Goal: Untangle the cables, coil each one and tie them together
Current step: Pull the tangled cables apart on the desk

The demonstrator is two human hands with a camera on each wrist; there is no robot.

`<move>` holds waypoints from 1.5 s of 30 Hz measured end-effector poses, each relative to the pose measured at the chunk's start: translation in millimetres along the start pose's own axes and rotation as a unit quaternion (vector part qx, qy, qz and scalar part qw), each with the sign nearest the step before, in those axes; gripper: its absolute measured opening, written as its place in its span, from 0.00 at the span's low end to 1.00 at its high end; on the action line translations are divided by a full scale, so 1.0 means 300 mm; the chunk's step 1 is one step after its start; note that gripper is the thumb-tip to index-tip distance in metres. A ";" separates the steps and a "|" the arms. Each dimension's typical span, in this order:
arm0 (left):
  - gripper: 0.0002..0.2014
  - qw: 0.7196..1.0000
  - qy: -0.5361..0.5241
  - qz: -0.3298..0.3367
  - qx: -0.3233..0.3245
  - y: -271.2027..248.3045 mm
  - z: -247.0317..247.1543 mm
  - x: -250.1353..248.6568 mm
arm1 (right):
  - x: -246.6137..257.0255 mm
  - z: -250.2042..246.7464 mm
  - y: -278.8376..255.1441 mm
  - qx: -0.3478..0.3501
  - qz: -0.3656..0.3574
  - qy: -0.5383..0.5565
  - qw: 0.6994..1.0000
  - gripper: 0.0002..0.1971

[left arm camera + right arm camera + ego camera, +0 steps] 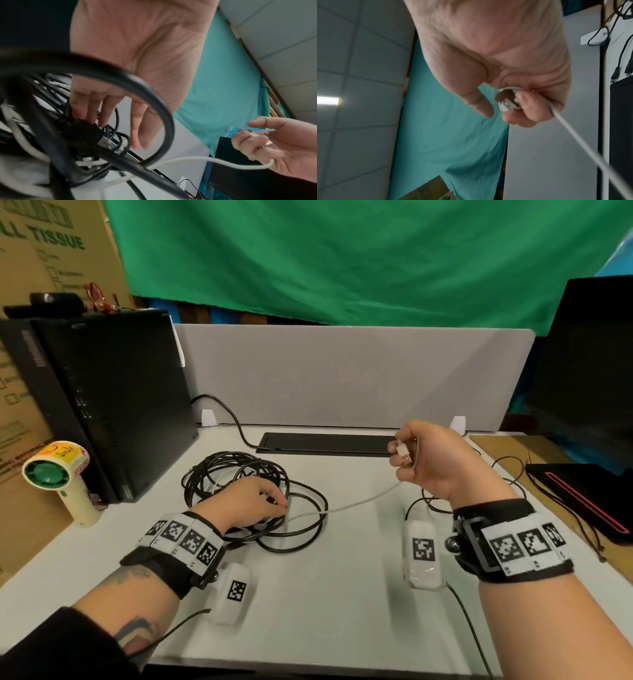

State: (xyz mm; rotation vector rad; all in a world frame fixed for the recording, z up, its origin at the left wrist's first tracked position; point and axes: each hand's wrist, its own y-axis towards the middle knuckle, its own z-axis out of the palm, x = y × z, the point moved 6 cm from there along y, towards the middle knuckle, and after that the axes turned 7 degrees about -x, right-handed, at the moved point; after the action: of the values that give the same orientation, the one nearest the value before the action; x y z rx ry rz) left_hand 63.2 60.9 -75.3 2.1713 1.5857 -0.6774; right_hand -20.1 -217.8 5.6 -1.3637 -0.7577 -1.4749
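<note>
A tangle of black cables (236,467) lies on the white desk (325,594), left of centre. My left hand (274,503) rests on top of the tangle; in the left wrist view its fingers (89,108) lie fairly straight and press on a black plug (80,128). A white cable (356,504) runs from under the black loops up to my right hand (404,457), which is raised above the desk. There the fingers (527,108) pinch the cable's USB plug (508,104). More white cable (18,138) is woven through the pile.
A black computer tower (113,405) and a small hand fan (65,477) stand at the left. A grey divider (342,371) closes the back, with a black cable hatch (325,443) before it. A monitor (596,371), a black device (582,501) and thin wires (507,474) are on the right.
</note>
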 end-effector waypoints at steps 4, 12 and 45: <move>0.11 0.997 -0.011 0.081 -0.016 -0.014 -0.024 -0.056 | -0.006 0.012 0.003 -0.004 -0.058 -0.146 0.988 0.05; 0.03 0.990 0.045 0.127 0.035 -0.062 0.022 -0.134 | 0.013 0.038 -0.005 -0.018 -0.152 -0.196 0.969 0.13; 0.10 0.959 0.047 0.028 -0.278 0.042 -0.209 0.001 | 0.097 0.013 -0.105 -0.155 -0.357 0.206 0.898 0.18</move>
State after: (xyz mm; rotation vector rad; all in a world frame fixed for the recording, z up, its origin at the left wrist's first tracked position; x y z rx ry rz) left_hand 85.7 92.0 -23.9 1.8337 1.5211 -0.0838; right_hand -45.4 -209.8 39.6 -0.9568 -0.8040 -2.4612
